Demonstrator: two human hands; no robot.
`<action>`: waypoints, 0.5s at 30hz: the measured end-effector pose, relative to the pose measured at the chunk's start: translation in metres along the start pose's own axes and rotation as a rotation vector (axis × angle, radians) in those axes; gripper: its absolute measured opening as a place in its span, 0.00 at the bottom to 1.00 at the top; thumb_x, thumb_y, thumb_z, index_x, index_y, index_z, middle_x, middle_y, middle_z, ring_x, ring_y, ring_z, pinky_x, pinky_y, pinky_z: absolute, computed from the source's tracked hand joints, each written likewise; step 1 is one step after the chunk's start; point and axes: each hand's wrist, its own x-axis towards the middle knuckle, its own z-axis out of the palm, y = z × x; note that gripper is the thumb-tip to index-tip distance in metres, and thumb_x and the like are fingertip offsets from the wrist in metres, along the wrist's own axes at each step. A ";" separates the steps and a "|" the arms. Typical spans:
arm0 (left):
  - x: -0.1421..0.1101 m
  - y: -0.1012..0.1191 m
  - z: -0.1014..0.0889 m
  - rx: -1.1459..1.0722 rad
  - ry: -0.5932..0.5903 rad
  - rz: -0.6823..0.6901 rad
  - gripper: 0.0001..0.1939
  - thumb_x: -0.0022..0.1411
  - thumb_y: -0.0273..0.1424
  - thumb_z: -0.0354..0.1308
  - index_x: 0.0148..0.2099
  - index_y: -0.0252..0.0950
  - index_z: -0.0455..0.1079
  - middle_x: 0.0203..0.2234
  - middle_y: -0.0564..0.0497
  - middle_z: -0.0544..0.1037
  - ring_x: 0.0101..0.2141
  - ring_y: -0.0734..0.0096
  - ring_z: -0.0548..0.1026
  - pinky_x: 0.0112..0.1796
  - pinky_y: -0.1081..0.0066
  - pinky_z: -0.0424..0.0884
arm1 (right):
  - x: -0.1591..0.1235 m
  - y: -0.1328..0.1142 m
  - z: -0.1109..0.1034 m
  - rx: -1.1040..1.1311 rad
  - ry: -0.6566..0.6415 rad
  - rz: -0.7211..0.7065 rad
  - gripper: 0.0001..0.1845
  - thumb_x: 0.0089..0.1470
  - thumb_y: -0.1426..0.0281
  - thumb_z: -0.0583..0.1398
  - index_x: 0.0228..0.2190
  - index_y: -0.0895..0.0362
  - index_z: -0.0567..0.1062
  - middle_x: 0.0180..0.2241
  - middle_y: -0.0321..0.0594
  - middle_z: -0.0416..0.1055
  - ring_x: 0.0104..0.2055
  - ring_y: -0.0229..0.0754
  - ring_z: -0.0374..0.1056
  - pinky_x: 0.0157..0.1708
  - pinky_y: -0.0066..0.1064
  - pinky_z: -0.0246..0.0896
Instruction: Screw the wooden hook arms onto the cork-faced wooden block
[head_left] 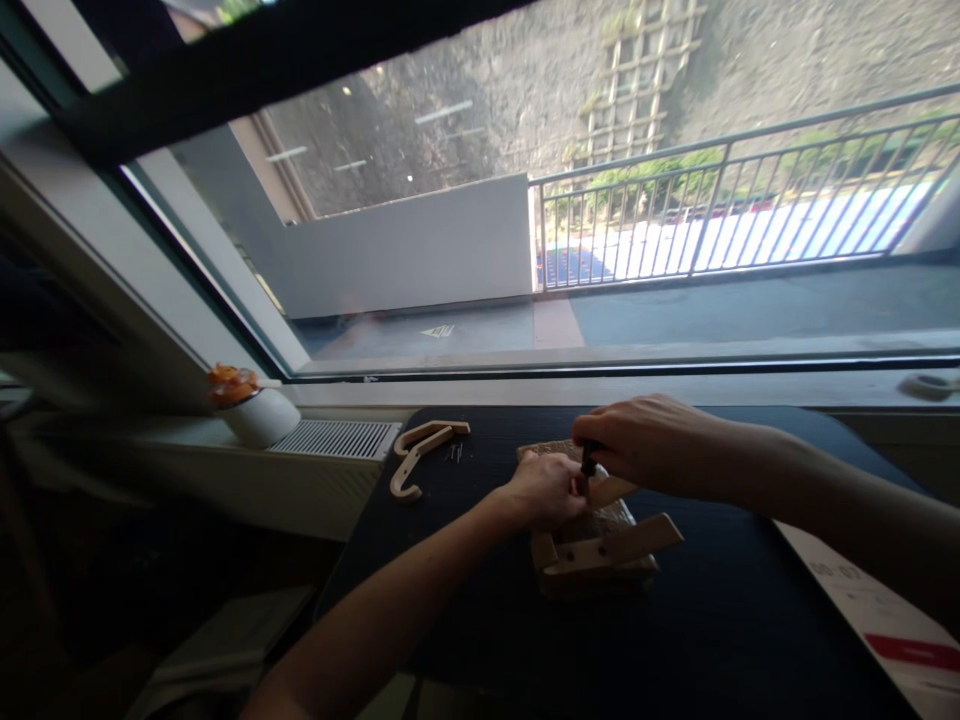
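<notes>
Wood beneath a tool (pixel 589 460)

Two wood pieces, a far strip (pixel 612 491) and a near strip (pixel 619 549), lie at a wrapped block (pixel 616 514) right of the middle of the black bench (pixel 465 570); the right hand (pixel 643 435) is clenched round the dark tool, which stands roughly upright over the left end of the far strip; the left hand (pixel 546 487) is curled at that same end, its fingers beside the tool's lower part; shadow hides its fingertips, so I cannot tell whether it pinches the strip, the tool or something smaller.

The key relation is this: the far strip's long axis runs left to right, its right end tipped slightly towards the window (pixel 420 250); the left hand is at its left end, while the right hand comes over it from the right; the near strip lies on the wearer's side of both hands, on a similar line, with the left hand the nearer to it.

Well apart, at the bench's far left corner, lie two hooks (pixel 406 480), with a few screws (pixel 455 454) just beside them; a pot (pixel 262 418) stands beyond, on the sill.
</notes>
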 end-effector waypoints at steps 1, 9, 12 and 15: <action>0.000 0.001 0.000 0.011 -0.004 -0.010 0.10 0.55 0.37 0.54 0.31 0.38 0.72 0.28 0.52 0.76 0.33 0.65 0.73 0.41 0.66 0.66 | 0.001 -0.001 0.001 -0.021 -0.006 0.018 0.08 0.55 0.70 0.54 0.31 0.56 0.73 0.28 0.39 0.75 0.27 0.42 0.69 0.22 0.28 0.47; 0.003 0.000 0.002 0.026 -0.020 -0.028 0.10 0.55 0.36 0.54 0.27 0.37 0.69 0.26 0.52 0.76 0.33 0.66 0.73 0.42 0.65 0.66 | 0.007 -0.009 0.011 -0.117 0.061 0.042 0.14 0.59 0.65 0.53 0.28 0.58 0.72 0.24 0.42 0.74 0.25 0.44 0.70 0.21 0.30 0.47; 0.002 -0.001 0.003 0.009 0.003 -0.017 0.10 0.55 0.36 0.53 0.27 0.37 0.70 0.26 0.53 0.76 0.33 0.66 0.73 0.42 0.64 0.65 | 0.005 -0.005 0.010 -0.033 0.048 0.008 0.09 0.57 0.65 0.55 0.34 0.56 0.72 0.27 0.39 0.74 0.25 0.41 0.69 0.20 0.29 0.46; 0.002 -0.002 0.003 0.000 0.021 -0.012 0.08 0.54 0.36 0.54 0.28 0.38 0.70 0.26 0.53 0.76 0.33 0.65 0.73 0.41 0.65 0.66 | 0.003 -0.002 0.008 0.015 0.014 -0.009 0.07 0.55 0.69 0.55 0.35 0.55 0.72 0.29 0.38 0.75 0.27 0.41 0.69 0.21 0.29 0.46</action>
